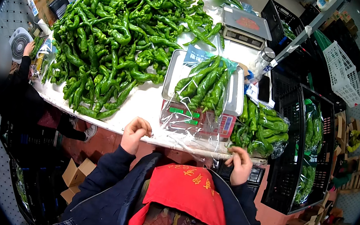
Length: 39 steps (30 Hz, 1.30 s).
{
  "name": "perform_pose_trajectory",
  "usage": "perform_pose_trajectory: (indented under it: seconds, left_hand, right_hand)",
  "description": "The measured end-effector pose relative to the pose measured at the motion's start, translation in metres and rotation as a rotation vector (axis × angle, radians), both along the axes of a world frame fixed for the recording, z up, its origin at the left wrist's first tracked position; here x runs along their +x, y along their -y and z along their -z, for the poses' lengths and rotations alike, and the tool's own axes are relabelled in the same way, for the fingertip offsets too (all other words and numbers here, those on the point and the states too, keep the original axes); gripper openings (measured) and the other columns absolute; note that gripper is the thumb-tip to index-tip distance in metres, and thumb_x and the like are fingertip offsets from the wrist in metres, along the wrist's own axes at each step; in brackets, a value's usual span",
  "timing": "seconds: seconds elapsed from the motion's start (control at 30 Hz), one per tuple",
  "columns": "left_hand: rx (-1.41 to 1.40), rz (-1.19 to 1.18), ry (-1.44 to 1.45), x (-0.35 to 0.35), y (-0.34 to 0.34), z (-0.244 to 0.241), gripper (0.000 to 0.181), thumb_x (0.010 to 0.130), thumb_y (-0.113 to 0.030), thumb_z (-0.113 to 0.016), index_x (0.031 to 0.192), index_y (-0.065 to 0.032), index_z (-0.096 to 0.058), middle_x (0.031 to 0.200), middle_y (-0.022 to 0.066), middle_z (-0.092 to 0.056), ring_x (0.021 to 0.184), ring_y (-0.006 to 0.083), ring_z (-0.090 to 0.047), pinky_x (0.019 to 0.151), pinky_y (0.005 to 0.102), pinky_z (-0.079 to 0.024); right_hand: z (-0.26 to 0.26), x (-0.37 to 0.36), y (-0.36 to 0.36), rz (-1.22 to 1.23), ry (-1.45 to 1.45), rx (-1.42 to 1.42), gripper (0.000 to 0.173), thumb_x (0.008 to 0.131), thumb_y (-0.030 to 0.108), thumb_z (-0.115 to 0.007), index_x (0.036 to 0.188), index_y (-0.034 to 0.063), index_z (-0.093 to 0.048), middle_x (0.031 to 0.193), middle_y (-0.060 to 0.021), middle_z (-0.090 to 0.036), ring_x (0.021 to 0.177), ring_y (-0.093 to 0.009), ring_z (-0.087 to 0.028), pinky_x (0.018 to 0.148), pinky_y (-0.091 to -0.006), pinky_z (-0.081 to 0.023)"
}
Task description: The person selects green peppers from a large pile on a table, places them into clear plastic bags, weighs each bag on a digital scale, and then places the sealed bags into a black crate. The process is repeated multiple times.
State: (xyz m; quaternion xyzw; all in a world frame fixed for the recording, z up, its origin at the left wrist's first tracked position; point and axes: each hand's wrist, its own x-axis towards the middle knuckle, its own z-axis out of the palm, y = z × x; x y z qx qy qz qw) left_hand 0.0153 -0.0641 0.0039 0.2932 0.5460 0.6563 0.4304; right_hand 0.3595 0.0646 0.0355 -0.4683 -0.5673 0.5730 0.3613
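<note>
A clear plastic bag (183, 140) holds several long green peppers (204, 81) and lies on the steel pan (238, 86) of a red electronic scale (211, 121). Its loose film hangs over the lit displays toward me. My left hand (134, 135) is at the table edge, fingers curled beside the film's left side. On the other side, my right hand (240, 163) has thumb and fingers bent near the film's right corner. Whether either hand pinches the thin film cannot be made out. Bagged green peppers (265, 129) lie right of the scale.
A large heap of loose green peppers (115, 37) covers the table's left and back. Behind stands a second scale (245, 22), near a lidded jar (263, 60) and a phone (264, 89). Black crates (288, 179) with bagged peppers stand right. A person (12, 78) is at left.
</note>
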Motion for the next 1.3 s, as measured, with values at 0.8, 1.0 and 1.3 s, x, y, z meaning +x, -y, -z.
perform_pose_trajectory:
  seconds: [0.8, 1.0, 1.3]
  left_hand:
    - [-0.42, 0.179, 0.402, 0.027, 0.01, -0.001, 0.021, 0.091, -0.021, -0.065, 0.088, -0.005, -0.052, 0.068, 0.0037, -0.055, 0.056, 0.0115, -0.051, 0.053, 0.0247, -0.044]
    - [-0.337, 0.191, 0.544, 0.04, 0.024, 0.012, 0.013, 0.087, -0.011, -0.065, 0.085, -0.0048, -0.053, 0.061, 0.0034, -0.051, 0.05, 0.0114, -0.047, 0.048, 0.0251, -0.038]
    - [-0.39, 0.146, 0.587, 0.04, 0.027, 0.007, 0.016, 0.086, -0.004, -0.06, 0.074, -0.0056, -0.05, 0.055, 0.0008, -0.043, 0.045, 0.0094, -0.037, 0.044, 0.0253, -0.029]
  right_hand:
    - [0.018, -0.032, -0.019, -0.308, -0.194, -0.665, 0.02, 0.093, 0.02, -0.064, 0.093, 0.0006, -0.06, 0.08, -0.0091, -0.064, 0.065, -0.014, -0.061, 0.059, -0.0228, -0.049]
    - [0.032, -0.03, -0.009, -0.453, -0.148, -0.73, 0.015, 0.092, 0.015, -0.064, 0.089, 0.0006, -0.061, 0.075, -0.0064, -0.064, 0.061, -0.012, -0.059, 0.057, -0.023, -0.048]
    - [0.049, -0.028, -0.005, -0.427, -0.073, -0.625, 0.015, 0.093, 0.014, -0.062, 0.084, 0.0019, -0.06, 0.071, -0.0033, -0.062, 0.056, -0.008, -0.056, 0.053, -0.0221, -0.044]
